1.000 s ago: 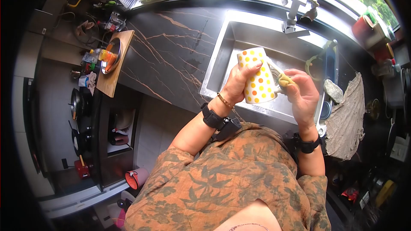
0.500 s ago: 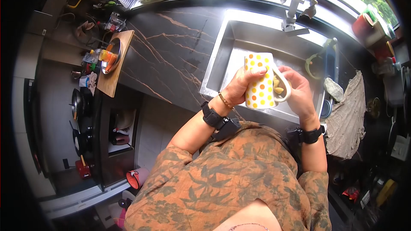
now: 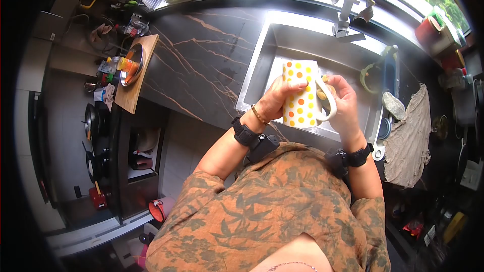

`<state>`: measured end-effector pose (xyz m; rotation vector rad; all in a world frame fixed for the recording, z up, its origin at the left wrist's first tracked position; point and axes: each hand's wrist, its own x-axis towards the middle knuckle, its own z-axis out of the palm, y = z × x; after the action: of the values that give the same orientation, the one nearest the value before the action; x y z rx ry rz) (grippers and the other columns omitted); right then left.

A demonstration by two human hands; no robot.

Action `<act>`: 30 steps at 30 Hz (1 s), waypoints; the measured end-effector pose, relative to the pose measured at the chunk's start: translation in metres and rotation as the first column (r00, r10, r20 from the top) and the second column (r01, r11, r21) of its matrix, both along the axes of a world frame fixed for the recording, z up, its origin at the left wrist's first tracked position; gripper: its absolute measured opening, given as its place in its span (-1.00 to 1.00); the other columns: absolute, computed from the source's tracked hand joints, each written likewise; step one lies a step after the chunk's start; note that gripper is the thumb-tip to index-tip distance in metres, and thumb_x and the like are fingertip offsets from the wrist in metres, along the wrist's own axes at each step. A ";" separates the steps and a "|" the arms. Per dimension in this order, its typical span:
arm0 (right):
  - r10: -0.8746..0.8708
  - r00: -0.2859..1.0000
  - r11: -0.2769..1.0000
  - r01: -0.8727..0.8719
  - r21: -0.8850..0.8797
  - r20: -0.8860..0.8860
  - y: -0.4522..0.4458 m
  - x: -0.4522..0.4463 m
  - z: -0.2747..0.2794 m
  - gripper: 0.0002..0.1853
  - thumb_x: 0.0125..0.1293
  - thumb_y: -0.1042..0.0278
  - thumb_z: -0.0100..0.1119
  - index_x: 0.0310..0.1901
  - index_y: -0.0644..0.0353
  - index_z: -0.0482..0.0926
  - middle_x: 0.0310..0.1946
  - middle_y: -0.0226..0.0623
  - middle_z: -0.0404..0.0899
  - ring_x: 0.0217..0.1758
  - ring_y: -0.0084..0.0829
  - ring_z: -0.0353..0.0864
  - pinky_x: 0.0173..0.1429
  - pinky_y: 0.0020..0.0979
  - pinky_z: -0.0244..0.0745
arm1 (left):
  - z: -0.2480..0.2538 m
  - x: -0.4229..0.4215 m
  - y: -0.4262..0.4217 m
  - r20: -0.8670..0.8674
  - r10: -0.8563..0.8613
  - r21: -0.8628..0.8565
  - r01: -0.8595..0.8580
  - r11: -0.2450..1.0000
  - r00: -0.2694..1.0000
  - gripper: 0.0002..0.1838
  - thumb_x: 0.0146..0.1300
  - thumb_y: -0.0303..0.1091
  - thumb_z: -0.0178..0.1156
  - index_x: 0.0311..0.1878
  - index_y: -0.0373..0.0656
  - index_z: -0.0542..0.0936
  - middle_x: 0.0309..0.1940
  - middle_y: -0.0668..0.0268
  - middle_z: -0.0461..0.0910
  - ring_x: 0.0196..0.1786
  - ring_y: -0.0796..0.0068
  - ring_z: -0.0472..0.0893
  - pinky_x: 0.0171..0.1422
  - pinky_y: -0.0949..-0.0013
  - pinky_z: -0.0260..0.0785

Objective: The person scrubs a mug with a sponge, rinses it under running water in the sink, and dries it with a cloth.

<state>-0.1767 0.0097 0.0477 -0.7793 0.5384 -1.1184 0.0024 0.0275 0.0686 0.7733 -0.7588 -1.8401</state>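
A white mug (image 3: 301, 102) with yellow and orange dots is held over the steel sink (image 3: 258, 65), its handle (image 3: 330, 102) to the right. My left hand (image 3: 278, 96) grips it from the left, thumb across the dotted side and the other fingers behind. Just right of the handle, my right hand (image 3: 345, 102) is closed around a yellowish sponge-like piece (image 3: 322, 94). That piece is partly hidden by the handle and fingers, so its exact kind is unclear. The mug's inside does not show.
A faucet (image 3: 345, 17) draped with a cloth stands behind the sink. On its right are a blue container (image 3: 389, 73), a pale stone-like lump (image 3: 393, 106) and a grey cloth (image 3: 409, 138). Far left, a wooden board (image 3: 128, 98) carries a pan (image 3: 136, 55) and a bottle (image 3: 121, 64).
The mug and both hands have shifted slightly left. My right hand's fingers have moved up beside the handle, with the yellowish piece now showing nearer the fingertips.
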 end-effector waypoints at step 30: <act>0.086 0.996 0.986 -0.090 -0.138 -0.038 0.008 0.019 -0.027 -0.46 0.53 0.12 -0.40 0.34 0.37 0.14 0.30 -0.18 0.26 0.35 -0.42 0.24 0.42 -0.43 0.08 | -0.006 -0.006 -0.010 -0.123 0.065 -0.017 -0.068 0.998 0.990 -0.46 0.11 -0.13 0.22 0.09 -0.26 0.40 -0.12 0.24 0.57 -0.14 0.46 0.63 -0.05 0.42 0.53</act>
<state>-0.1573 0.0181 0.0209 -0.9355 0.4511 -1.0713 -0.0032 0.0176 0.0628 0.6585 -0.6647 -1.7995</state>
